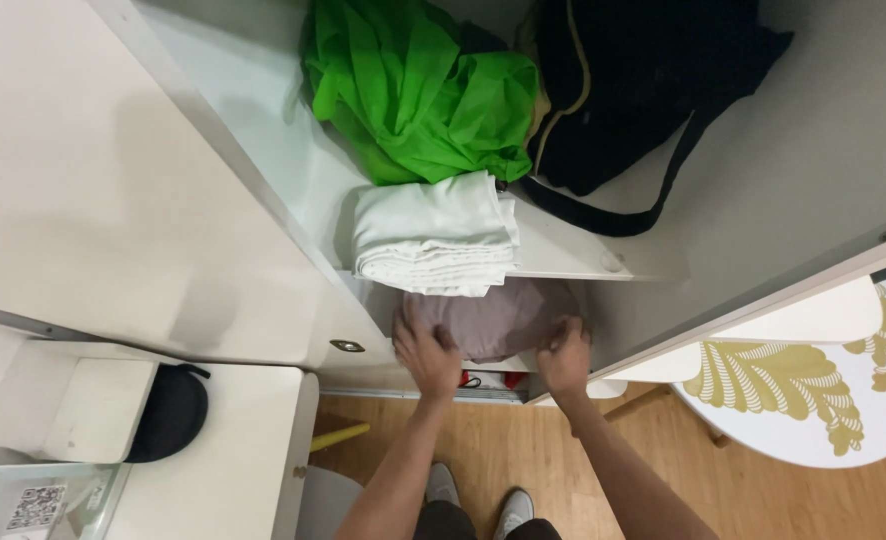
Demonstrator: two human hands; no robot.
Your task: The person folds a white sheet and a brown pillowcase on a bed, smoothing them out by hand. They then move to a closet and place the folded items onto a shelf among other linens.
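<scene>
- Pressing a folded mauve-grey soft fabric bundle [491, 318] onto the lower shelf of a white wardrobe [263, 170]; both hands are on it.
- Left hand [429, 352]: fingers spread, palm flat on the bundle's 9 o'clock edge. Resting or pushing, not clenched.
- Right hand [564, 355]: fingers curled at the bundle's 4 o'clock corner. Looks like a pinch on the cloth, but I cannot tell whether it truly grips.
- Progress, as judged: the bundle sits mostly inside the shelf, with its front edge near the shelf lip. Placement looks nearly done; seating it fully and letting go are what is left.
- Already stowed on the shelf above, at 12 o'clock of the bundle: a neatly folded white cotton cloth stack [436, 235], overhanging the shelf front slightly.
- Behind the stack, at 12 o'clock: a crumpled bright green thin fabric [408, 90], not folded.
- At 1 o'clock: a black soft bag with a long strap [633, 80], slumped against the wardrobe's back wall.
- Below the hands, something small and red [488, 380] sits under the shelf; too hidden to identify.
- Wooden plank floor [523, 450] at 6 o'clock.
</scene>
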